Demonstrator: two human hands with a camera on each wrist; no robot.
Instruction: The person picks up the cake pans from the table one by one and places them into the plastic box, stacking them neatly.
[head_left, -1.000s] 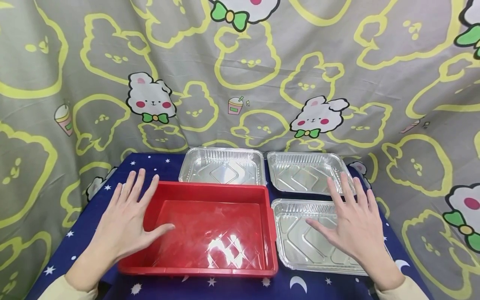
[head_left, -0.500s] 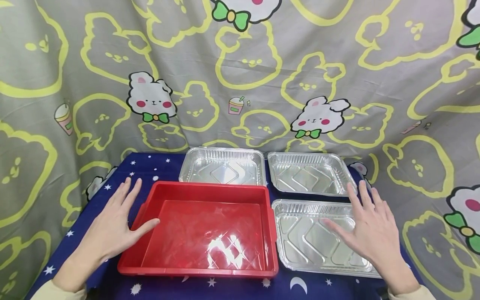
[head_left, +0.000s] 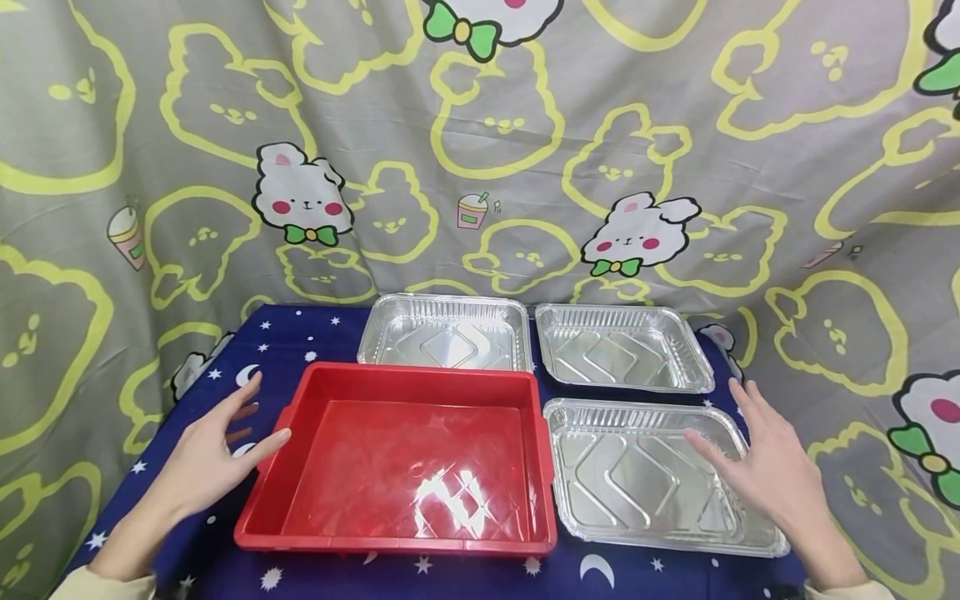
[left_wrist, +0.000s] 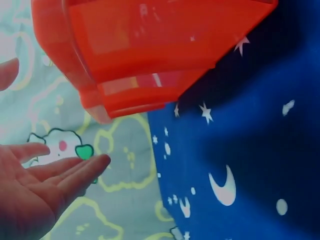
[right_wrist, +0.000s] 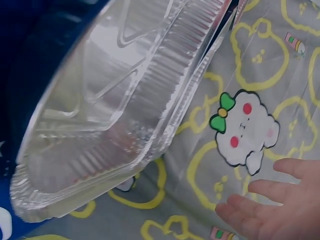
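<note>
My left hand (head_left: 206,462) is held beside the left side of a red plastic tray (head_left: 405,450), thumb spread towards its rim and fingers relaxed. In the left wrist view a gap shows between that hand (left_wrist: 45,185) and the tray (left_wrist: 135,40). On the other side, my right hand (head_left: 780,467) hovers at the right edge of the front foil pan (head_left: 630,483), its thumb in front of the pan's corner. The right wrist view has the fingers (right_wrist: 272,192) apart from a foil pan (right_wrist: 100,115). Both hands hold nothing.
Two more foil pans stand at the back, one behind the red tray (head_left: 450,333) and the other at the right (head_left: 622,350). A dark blue cloth (head_left: 285,333) with stars and moons covers the table. A grey cartoon-print curtain (head_left: 412,125) hangs behind.
Both hands have moved apart and lower, the left hand leftward off the red tray, the right hand rightward across the front foil pan. Tray and pans have stayed in place.
</note>
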